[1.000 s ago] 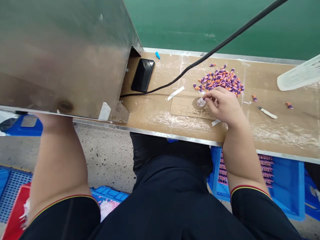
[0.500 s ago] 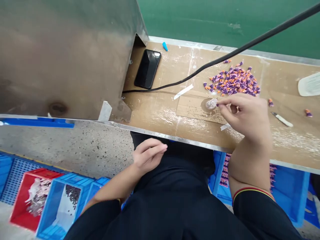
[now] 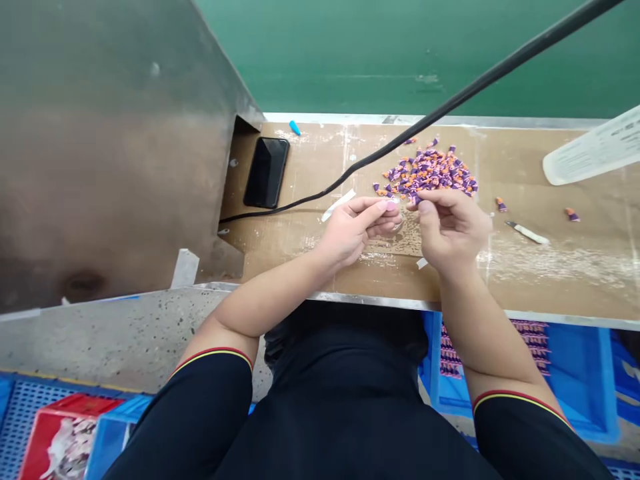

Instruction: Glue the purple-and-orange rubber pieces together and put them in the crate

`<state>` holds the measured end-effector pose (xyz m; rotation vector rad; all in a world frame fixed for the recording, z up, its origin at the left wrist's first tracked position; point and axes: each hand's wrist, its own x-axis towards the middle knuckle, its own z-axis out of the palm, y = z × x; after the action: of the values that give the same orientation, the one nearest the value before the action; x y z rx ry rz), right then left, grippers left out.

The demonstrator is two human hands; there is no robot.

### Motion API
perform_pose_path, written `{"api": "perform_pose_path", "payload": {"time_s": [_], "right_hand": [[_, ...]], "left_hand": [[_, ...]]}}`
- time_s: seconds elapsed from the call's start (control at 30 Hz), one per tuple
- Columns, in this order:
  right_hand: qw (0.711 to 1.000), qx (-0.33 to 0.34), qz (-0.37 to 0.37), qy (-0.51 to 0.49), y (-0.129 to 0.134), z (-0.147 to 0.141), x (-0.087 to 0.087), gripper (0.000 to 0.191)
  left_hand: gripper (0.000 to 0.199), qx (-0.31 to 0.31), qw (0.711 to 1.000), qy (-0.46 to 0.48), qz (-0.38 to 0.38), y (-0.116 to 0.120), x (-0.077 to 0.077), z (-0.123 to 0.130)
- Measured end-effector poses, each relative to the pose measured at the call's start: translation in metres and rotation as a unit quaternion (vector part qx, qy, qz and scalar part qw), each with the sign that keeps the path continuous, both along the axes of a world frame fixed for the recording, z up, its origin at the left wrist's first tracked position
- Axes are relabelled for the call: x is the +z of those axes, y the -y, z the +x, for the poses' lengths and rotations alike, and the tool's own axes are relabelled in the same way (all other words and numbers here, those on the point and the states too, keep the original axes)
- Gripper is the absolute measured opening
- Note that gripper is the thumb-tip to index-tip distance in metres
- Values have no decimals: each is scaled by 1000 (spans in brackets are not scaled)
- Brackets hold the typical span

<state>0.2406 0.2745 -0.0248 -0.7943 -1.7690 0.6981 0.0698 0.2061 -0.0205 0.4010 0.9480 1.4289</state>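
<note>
Both my hands meet over the cardboard-covered bench (image 3: 300, 247). My left hand (image 3: 353, 230) is closed in a pinch; a pink spot shows at its thumb tip, too small to tell whether it is a piece or the nail. Just to its right, my right hand (image 3: 453, 227) pinches a small purple piece (image 3: 415, 199) between thumb and forefinger. Behind the fingers lies a pile of small purple, orange and pink pieces (image 3: 435, 170). A small clear dish (image 3: 399, 225) is mostly hidden by my left fingers.
A black cable (image 3: 370, 159) crosses above the bench. A phone (image 3: 267, 173) lies left, beside a metal housing (image 3: 125, 167). On the right are a craft knife (image 3: 527, 233), loose pieces and a white container (image 3: 590, 157). Blue bins (image 3: 583, 380) stand below.
My left hand has risen from my lap to the bench, close to my right. My right hand has come away from the clear dish with the purple piece. The view has shifted.
</note>
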Motion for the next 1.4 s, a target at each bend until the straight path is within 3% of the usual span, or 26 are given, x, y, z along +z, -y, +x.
{"api": "perform_pose_path", "payload": {"time_s": [0.13, 0.23, 0.3, 0.4, 0.47, 0.5, 0.57, 0.67, 0.77, 0.87, 1.03, 1.4], "right_hand": [[999, 18, 43, -21, 4, -6, 2, 13], [999, 36, 33, -20, 8, -9, 2, 11], [999, 48, -11, -12, 12, -10, 1, 9], [995, 49, -88, -28, 17, -12, -2, 17], [988, 52, -136, -57, 18, -12, -4, 21], [983, 57, -158, -70, 17, -12, -6, 23], [975, 73, -189, -87, 15, -11, -8, 24], [971, 92, -203, -86, 11, -9, -10, 23], [982, 71, -163, -57, 10, -9, -7, 26], [995, 29, -91, -17, 13, -12, -2, 27], [999, 24, -24, 4, 20, -17, -1, 20], [999, 3, 7, 51, 20, -18, -2, 22]], "left_hand": [[39, 13, 999, -47, -1, -2, -13, 1], [42, 44, 984, -159, 65, 1, -16, -2], [32, 77, 950, -273, 130, 3, -15, -8], [17, 103, 875, -422, 216, 3, -15, -18], [16, 93, 845, -458, 260, 3, -16, -24], [17, 79, 844, -456, 272, 4, -16, -26], [17, 50, 865, -421, 268, 5, -15, -27], [17, 49, 920, -340, 191, 6, -10, -22], [29, 75, 963, -229, 124, 6, -8, -13], [46, 50, 991, -100, 79, 4, -12, -6], [45, 15, 998, -15, 55, 6, -18, -2], [50, 36, 996, -56, 53, 9, -12, 0]]}}
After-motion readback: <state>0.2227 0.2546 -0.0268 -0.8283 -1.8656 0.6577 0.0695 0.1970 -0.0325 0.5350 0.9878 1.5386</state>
